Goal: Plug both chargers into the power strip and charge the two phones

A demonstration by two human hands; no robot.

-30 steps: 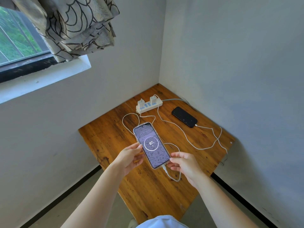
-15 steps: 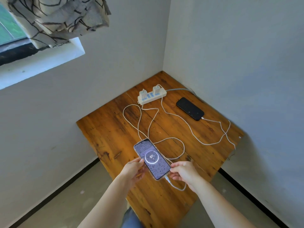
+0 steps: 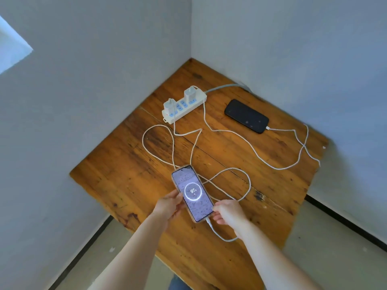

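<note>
Lit phone [image 3: 193, 193] clock digits blurred

A worn wooden table [image 3: 272, 185] fills the corner of a bare room, its planks streaked amber and dark brown, with a long seam running diagonally across the top and a dark knot to the right of the hands. Two plain, pale grey-blue walls [image 3: 293, 49] meet beyond the hands at the table's far corner. Far up to the left of the hands, a bright white window sill [image 3: 12, 51] catches daylight at the picture's edge. A dark skirting strip [image 3: 345, 222] lines the foot of each wall, and pale, speckled floor [image 3: 326, 264] shows on both sides of the forearms.
</note>
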